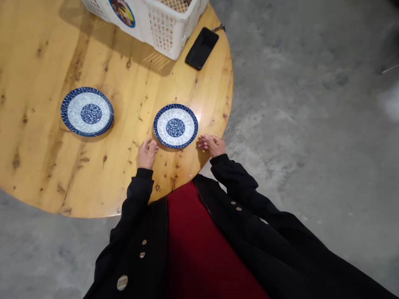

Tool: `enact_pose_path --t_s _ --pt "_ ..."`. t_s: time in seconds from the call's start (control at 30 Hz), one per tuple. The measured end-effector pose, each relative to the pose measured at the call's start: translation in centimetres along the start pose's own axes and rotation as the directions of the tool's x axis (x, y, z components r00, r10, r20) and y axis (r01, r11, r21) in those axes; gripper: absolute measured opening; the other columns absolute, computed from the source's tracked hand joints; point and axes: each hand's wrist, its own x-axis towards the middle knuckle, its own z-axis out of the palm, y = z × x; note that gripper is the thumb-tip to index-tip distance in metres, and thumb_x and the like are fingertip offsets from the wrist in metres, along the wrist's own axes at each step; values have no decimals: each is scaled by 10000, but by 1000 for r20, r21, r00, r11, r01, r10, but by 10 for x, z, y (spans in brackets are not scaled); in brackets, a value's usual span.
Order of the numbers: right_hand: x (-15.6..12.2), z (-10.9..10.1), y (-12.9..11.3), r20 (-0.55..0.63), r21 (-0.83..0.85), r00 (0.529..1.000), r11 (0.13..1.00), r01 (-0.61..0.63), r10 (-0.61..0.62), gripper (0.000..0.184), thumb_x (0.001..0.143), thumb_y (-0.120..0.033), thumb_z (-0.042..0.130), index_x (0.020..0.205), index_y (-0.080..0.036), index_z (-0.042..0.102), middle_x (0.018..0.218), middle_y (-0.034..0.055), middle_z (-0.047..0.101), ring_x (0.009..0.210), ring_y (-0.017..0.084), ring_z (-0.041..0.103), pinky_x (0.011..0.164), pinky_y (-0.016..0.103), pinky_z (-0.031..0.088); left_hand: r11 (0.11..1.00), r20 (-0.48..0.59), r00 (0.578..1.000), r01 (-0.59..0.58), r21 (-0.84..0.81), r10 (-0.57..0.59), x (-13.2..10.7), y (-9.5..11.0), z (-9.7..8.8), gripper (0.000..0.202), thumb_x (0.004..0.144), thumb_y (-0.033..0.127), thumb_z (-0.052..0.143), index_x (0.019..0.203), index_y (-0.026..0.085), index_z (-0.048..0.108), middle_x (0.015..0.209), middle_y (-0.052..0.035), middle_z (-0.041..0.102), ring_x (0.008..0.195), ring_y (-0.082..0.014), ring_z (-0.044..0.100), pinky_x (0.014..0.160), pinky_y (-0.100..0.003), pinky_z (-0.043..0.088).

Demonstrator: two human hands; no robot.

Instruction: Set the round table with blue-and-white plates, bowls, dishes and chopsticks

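Note:
A blue-and-white patterned plate (176,127) lies face up near the table's right-hand edge, between my two hands. Just off its lower left rim is my left hand (147,153), its fingers loosely bent with nothing in them. My right hand (213,145) rests by the lower right rim, fingers loosely apart and holding nothing. Neither hand appears to grip the plate. Farther left sits a small stack of matching plates (91,113), with the rims of lower ones showing at its right side.
The round wooden table (131,99) ends in a curved edge close to my body. At the back stands a white perforated plastic basket (162,31). Beside it lies a black phone (202,48) with a strap. Grey concrete floor (296,124) surrounds the table.

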Motion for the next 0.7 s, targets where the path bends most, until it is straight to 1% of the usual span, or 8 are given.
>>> enact_pose_path --t_s 0.1,0.2,0.27,0.33,0.43,0.53,0.6,0.7 --pt "-23 -26 12 -150 37 988 999 -40 45 455 709 -593 751 813 -157 673 665 40 689 516 126 637 486 236 530 1000 -60 998 -10 3 10 -11 -6 -23 453 825 430 619 1138 103 629 876 -85 704 791 -174 710 778 -317 586" --pt "-53 -46 28 -251 45 963 995 -86 95 427 669 -548 777 803 -155 674 630 24 683 480 121 625 459 229 521 1000 -76 997 -23 11 24 -18 -11 -37 456 822 428 614 1143 105 629 899 -95 714 808 -182 718 788 -324 589" --pt "-73 -51 39 -294 51 947 991 -122 132 431 631 -534 789 797 -152 680 610 19 679 463 122 617 442 229 510 999 -54 998 -32 25 33 -21 -14 -40 461 819 438 609 1143 110 634 905 -95 717 822 -189 723 799 -328 587" --pt "-92 -50 49 -317 50 935 987 -152 160 442 601 -533 796 789 -148 688 606 26 682 456 128 614 439 237 509 998 -17 999 -37 47 38 -28 -18 -40 459 810 451 605 1122 117 645 898 -92 718 831 -198 724 812 -337 584" --pt "-114 -41 62 -308 32 932 981 -193 193 460 563 -533 809 783 -145 698 613 40 690 466 143 618 444 259 517 996 46 998 -46 79 43 -42 -24 -44 449 791 478 606 1068 129 658 863 -84 719 833 -212 721 824 -354 579" --pt "-123 -32 70 -234 22 943 971 -237 235 478 524 -533 818 772 -143 698 607 45 689 467 153 618 430 263 505 994 72 996 -50 93 44 -61 -32 -55 470 789 511 601 1065 134 656 866 -88 724 838 -219 721 825 -364 573" --pt "-121 -27 71 -169 19 955 969 -245 245 481 508 -528 816 768 -144 691 603 43 685 469 152 617 427 258 498 994 31 999 -45 98 42 -75 -37 -66 492 789 528 599 1076 133 657 881 -96 726 849 -222 721 826 -364 569" --pt "-114 -22 70 -94 2 965 969 -247 246 443 500 -503 806 734 -153 667 587 37 672 466 149 613 425 252 494 996 -75 997 -16 83 22 -97 -44 -83 517 772 551 609 1072 133 662 906 -105 729 858 -224 721 825 -364 567"
